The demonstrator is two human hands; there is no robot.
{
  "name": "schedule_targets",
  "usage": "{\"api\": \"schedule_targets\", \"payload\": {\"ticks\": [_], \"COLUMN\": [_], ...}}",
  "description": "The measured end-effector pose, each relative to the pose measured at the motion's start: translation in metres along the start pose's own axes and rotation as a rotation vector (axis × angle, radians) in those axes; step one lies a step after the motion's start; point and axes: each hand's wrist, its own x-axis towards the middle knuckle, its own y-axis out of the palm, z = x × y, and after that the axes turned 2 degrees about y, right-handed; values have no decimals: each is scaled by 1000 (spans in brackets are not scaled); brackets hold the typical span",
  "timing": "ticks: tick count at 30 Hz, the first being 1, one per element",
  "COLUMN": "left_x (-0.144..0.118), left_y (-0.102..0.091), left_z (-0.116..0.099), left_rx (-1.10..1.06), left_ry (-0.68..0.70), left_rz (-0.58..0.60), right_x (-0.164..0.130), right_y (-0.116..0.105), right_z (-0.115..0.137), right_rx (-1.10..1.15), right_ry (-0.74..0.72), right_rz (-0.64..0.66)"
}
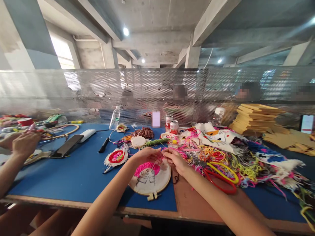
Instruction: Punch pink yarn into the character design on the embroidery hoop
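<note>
My left hand (pixel 149 156) and my right hand (pixel 175 159) meet just above the far edge of a round embroidery hoop (pixel 169 175). Their fingers are pinched together, with a bit of pink yarn (pixel 160 160) between the fingertips. Whether a needle is there too is too small to tell. The hoop lies on the table with its screw clamp toward me. Stretched in it is white cloth (pixel 145 188) with a drawn figure and a patch of looped pink stitching (pixel 155 168). My left hand partly covers the far side of the hoop.
Scissors with red and yellow handles (pixel 221 177) lie right, by a tangled yarn heap (pixel 216 154). A round stitched patch (pixel 116 157) and a black-handled tool (pixel 103 145) lie left. Two cans (pixel 174 127), a bottle (pixel 114 118) and stacked brown pieces (pixel 253 119) stand behind. Another person's hand (pixel 26 142) works far left.
</note>
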Motion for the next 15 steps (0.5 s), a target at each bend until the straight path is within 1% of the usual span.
{"api": "schedule_targets", "payload": {"ticks": [4, 7, 9, 10, 11, 12, 14, 15], "left_x": [-6, -9, -9, -9, -8, -7, -5, -3], "left_y": [5, 9, 12, 13, 14, 15, 16, 15], "left_z": [-8, -14, -17, -17, -17, -17, -16, -16], "left_rx": [-36, -104, -220, -289, -357, -411, -487, -512], "left_ry": [-95, -197, -264, -284, -291, -290, -299, -316], "left_rz": [152, 333, 440, 465, 462, 434, 346, 286], "right_x": [2, 0, -4, -6, -7, -9, -10, -10], "right_y": [-5, -7, -6, -6, -4, -3, -2, -3], "right_z": [2, 5, 8, 9, 9, 10, 10, 9], "right_rx": [-46, -60, -51, -39, -22, -6, 7, 5], "right_ry": [-71, -92, -81, -61, -30, 9, 87, 117], "right_rz": [-38, -83, -53, -11, 42, 94, 156, 162]}}
